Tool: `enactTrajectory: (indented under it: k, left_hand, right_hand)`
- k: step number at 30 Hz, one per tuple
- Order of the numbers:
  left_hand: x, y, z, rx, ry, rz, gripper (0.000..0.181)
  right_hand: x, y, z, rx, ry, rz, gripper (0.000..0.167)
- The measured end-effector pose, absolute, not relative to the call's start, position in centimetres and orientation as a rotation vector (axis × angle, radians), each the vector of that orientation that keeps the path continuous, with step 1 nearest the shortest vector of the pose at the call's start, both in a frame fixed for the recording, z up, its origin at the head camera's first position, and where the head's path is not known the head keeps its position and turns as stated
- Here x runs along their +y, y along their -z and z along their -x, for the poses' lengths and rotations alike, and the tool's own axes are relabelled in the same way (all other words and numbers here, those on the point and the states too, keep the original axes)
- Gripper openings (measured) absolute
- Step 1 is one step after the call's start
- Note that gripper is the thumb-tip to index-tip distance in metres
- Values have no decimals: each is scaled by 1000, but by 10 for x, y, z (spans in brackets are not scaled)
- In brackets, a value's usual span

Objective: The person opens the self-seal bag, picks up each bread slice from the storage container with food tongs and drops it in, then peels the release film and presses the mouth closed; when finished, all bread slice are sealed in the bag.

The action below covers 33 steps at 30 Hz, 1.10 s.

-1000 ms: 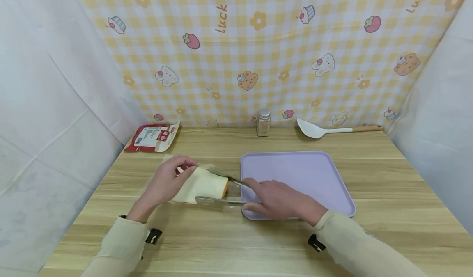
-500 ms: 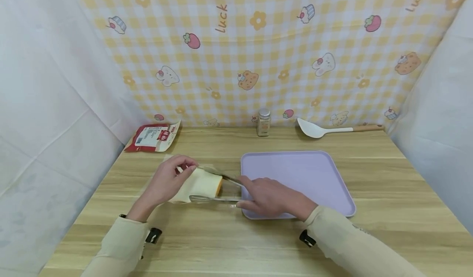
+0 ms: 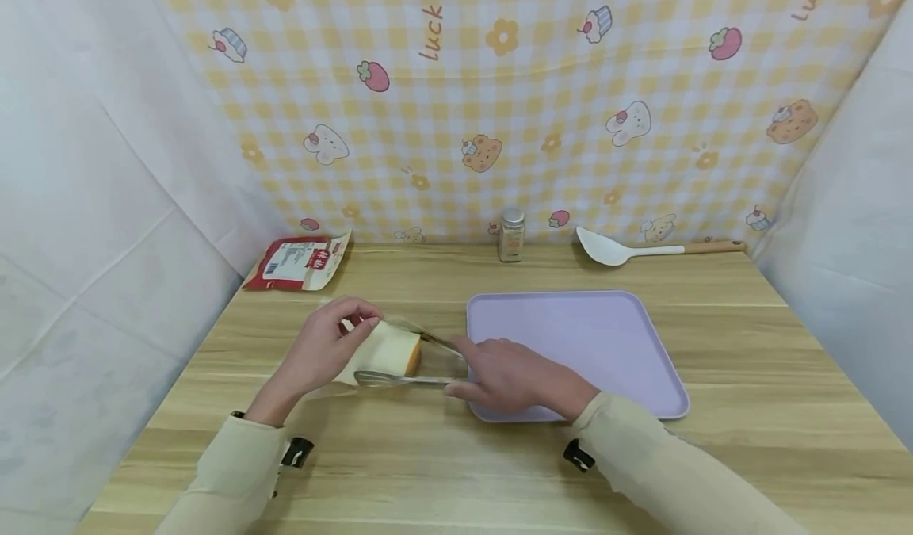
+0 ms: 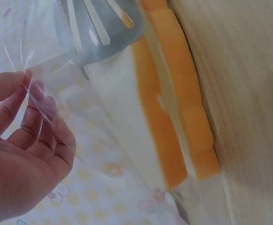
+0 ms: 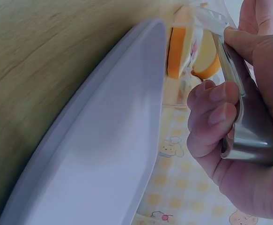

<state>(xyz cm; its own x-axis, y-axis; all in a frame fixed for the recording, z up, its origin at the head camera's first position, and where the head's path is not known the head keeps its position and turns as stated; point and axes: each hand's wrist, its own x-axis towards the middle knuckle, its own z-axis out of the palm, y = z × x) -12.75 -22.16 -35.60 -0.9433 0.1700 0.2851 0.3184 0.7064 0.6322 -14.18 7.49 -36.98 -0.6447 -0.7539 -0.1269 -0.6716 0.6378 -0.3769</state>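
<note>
On the left of the table lie bread slices [image 3: 381, 353] with orange crusts, inside a clear plastic bag [image 4: 75, 110]. My left hand [image 3: 324, 349] pinches the bag's edge between thumb and fingers, holding the film up, as the left wrist view shows. The metal tongs [image 3: 421, 380] are gripped by my right hand [image 3: 509, 372], over the tray's left edge. Their spread arms reach into the bag on either side of the bread. A slotted tong end [image 4: 99, 30] lies against the upper slice in the left wrist view; the other end is hidden there.
A lilac tray [image 3: 585, 337] sits right of the bread. Along the back stand or lie a red and white packet [image 3: 296, 263], a small glass jar [image 3: 511, 238] with a silver lid, and a white spoon-like utensil [image 3: 606, 248] with a wooden handle. A checked cloth hangs behind.
My right hand and the tongs have moved left, further along the bread. The bread's right end has shifted left too. My left hand stays on the bag almost unmoved.
</note>
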Motion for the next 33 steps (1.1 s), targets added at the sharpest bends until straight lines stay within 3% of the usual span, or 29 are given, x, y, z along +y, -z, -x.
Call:
enactTrajectory:
  k: [33]
  left_hand:
    - [-220, 357, 127, -2731, 1062, 383, 11]
  right_hand:
    - [59, 372, 147, 2572, 455, 1066, 73]
